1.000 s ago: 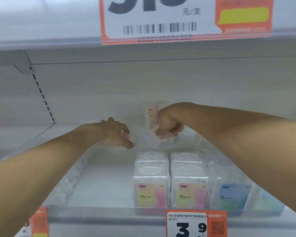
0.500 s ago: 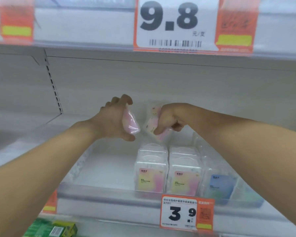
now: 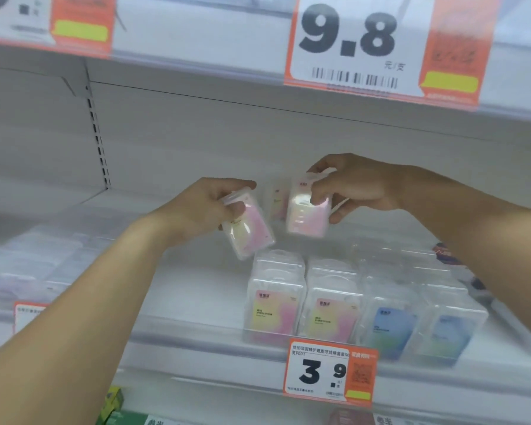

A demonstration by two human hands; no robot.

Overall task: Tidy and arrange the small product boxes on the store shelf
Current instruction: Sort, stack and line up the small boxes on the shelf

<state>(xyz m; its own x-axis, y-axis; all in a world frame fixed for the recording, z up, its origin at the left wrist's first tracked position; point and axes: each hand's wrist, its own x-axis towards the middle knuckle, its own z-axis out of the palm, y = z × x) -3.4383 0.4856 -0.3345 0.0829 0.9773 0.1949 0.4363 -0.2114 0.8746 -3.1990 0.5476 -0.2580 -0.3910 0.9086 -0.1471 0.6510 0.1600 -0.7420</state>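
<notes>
Pink boxes: my left hand [image 3: 203, 210] grips one box [image 3: 248, 227], tilted. My right hand [image 3: 359, 185] pinches another [image 3: 307, 214] above the shelf [image 3: 203, 302] rows.

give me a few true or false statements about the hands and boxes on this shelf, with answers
1. The left hand holds a clear plastic box with pink and yellow contents. True.
2. The right hand is empty. False: it grips a second clear pink and yellow box.
3. Both held boxes rest on the white shelf. False: they are lifted above it.
4. The orange-edged price tag on the shelf's front reads 3.9. True.
5. The blue-labelled clear boxes stand left of the pink-labelled row. False: right.
</notes>
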